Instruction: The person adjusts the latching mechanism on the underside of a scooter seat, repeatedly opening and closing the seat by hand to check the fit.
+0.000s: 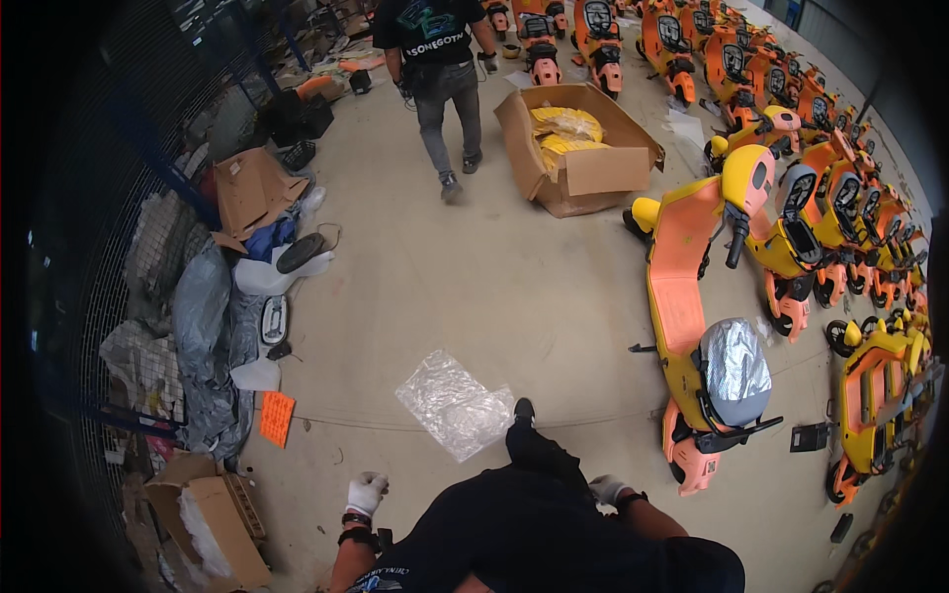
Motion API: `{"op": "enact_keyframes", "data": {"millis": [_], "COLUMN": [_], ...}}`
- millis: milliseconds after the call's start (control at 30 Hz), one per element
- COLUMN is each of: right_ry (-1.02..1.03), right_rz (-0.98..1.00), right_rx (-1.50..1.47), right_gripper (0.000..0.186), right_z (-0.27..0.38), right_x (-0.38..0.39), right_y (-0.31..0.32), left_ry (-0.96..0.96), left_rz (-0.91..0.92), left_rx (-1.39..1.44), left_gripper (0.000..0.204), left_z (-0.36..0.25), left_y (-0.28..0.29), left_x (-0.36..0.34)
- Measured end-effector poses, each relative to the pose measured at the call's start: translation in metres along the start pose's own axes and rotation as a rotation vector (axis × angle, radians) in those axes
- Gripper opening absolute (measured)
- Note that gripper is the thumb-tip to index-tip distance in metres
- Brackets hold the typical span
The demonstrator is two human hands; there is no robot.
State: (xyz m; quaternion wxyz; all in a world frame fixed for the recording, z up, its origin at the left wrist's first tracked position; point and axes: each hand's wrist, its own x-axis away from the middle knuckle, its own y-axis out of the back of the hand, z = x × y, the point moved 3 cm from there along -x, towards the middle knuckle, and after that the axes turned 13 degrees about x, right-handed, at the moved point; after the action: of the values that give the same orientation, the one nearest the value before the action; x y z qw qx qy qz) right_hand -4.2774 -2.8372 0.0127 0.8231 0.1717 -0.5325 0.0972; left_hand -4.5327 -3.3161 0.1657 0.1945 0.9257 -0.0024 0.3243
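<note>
Both my hands wear white gloves and hang by my sides, holding nothing. My left hand (367, 491) has its fingers loosely curled above the bare concrete floor. My right hand (605, 487) is partly hidden behind my dark trouser leg, so its fingers are hard to make out. A crumpled clear plastic sheet (454, 404) lies on the floor just ahead of my foot. An orange and yellow scooter (692, 296) with a foil-wrapped seat (734, 368) stands to my right.
Rows of orange and yellow scooters (840, 198) fill the right side. An open cardboard box (578, 148) with yellow parts stands ahead. A person in black (440, 79) walks away. Cardboard, plastic wrap and boxes (213, 524) pile along the left fence.
</note>
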Motion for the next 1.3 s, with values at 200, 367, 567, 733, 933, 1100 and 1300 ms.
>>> {"op": "enact_keyframes", "data": {"millis": [200,367,567,733,933,1100,1300], "right_ry": [0.258,0.263,0.171,-0.125,-0.635,-0.483,-0.437], "right_rz": [-0.302,-0.475,-0.469,-0.487,-1.042,-1.244,-0.689], "right_rx": [0.186,0.067,0.137,-0.055,-0.746,-0.932,-0.918], "right_gripper": [0.039,0.038,0.038,0.046,0.081,0.054,0.034], "right_z": [0.149,0.311,0.305,0.286,0.200,0.241,0.359], "right_x": [-0.092,-0.055,-0.098,-0.065,0.029,0.056,-0.067], "right_y": [0.220,0.332,0.339,0.260,0.183,0.227,0.277], "left_ry": [0.239,0.395,0.306,0.290,0.126,-0.240,-0.652], "left_rz": [0.008,-0.230,0.001,0.210,0.242,0.274,0.708], "left_rx": [0.077,0.041,-0.088,-0.219,-0.290,-0.025,-0.385], "left_gripper": [0.025,0.027,0.027,0.024,0.021,0.019,0.024], "left_z": [0.027,-0.004,-0.058,-0.133,-0.332,-0.528,-0.608], "left_y": [-0.016,-0.004,-0.005,0.032,0.056,-0.044,-0.173], "left_x": [0.001,-0.015,-0.156,-0.306,-0.541,-0.614,-0.591]}}
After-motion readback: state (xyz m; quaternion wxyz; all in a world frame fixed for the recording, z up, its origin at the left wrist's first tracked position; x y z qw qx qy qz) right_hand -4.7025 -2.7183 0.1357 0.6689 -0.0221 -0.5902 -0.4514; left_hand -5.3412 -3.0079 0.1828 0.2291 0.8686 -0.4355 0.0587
